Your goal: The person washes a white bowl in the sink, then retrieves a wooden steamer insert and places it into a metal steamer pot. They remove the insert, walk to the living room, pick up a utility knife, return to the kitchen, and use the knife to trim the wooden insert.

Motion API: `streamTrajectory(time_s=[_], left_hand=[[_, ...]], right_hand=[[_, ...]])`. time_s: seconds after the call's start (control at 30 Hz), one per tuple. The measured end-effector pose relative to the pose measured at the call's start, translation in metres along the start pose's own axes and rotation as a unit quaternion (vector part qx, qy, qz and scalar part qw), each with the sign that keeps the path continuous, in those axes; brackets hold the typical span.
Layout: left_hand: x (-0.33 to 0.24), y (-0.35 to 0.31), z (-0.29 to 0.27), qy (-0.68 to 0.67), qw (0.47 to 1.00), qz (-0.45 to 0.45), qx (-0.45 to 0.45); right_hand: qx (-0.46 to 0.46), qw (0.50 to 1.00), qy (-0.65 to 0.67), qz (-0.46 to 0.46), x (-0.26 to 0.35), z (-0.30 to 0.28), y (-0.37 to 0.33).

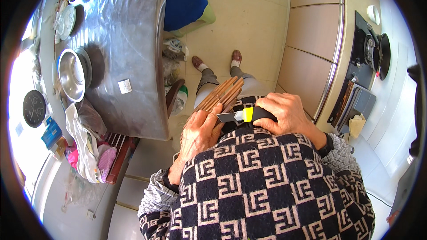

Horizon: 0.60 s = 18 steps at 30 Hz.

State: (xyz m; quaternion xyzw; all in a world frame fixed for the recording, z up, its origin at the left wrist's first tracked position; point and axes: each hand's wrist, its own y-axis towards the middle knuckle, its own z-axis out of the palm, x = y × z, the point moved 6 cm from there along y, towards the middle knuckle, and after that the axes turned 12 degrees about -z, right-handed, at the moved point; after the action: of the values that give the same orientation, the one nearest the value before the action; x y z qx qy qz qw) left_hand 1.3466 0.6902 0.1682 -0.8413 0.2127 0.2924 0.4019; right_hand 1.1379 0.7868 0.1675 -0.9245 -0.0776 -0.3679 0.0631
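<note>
My left hand is closed around a bundle of brown wooden chopsticks, held in front of my body with their ends fanned toward the floor. A cutter knife with a black and yellow handle lies in my closed right hand. Its broad dark blade points left, and the tip is beside the thumb and fingers of my left hand. Whether the blade touches the chopsticks cannot be made out. The lower ends of the chopsticks are hidden by my left hand.
On the left stands a table under clear plastic, bearing a steel bowl and a small white packet. A stool with a blue cover is ahead. To the right runs a counter with a gas stove. Cloths lie at lower left.
</note>
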Motion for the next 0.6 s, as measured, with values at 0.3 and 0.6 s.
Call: streamTrajectory(time_s=[0.3, 0.6], left_hand=[[0.000, 0.003, 0.001, 0.020, 0.999, 0.022, -0.012], [0.014, 0.011, -0.009, -0.006, 0.999, -0.035, -0.010]], right_hand=[[-0.034, 0.995, -0.089, -0.005, -0.010, -0.003, -0.033], [-0.034, 0.939, -0.015, 0.341, -0.055, -0.079, -0.047]])
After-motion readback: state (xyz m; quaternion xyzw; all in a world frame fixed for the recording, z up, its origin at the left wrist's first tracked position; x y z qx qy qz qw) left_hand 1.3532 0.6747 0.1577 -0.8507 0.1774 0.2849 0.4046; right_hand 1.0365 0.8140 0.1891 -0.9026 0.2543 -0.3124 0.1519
